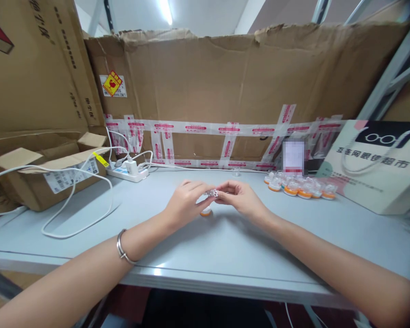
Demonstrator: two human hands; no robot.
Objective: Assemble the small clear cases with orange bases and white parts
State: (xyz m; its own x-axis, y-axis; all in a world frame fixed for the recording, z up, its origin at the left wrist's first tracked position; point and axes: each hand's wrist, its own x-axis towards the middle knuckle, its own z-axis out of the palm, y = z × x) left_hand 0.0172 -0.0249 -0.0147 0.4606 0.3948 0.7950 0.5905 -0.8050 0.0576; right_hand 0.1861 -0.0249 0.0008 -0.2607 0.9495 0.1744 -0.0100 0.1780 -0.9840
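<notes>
Over the middle of the table, my left hand [187, 200] pinches a small silvery-grey piece with a round, notched end [212, 193] between thumb and fingers. My right hand [244, 198] meets it from the right, its thumb and forefinger closed on the end of the same piece. What the piece is I cannot make out. Just beneath the hands, a small round white part with an orange base [206, 212] rests on the tabletop, partly hidden by my left hand. A silver bracelet [121, 246] circles my left wrist.
Several clear-topped parts with orange bases [304, 193] cluster at the back right, beside a paper bag [376, 182]. A small clear piece [236, 172] lies at the back. Left are a power strip [130, 171], a looping white cable [111, 200] and an open carton [44, 177].
</notes>
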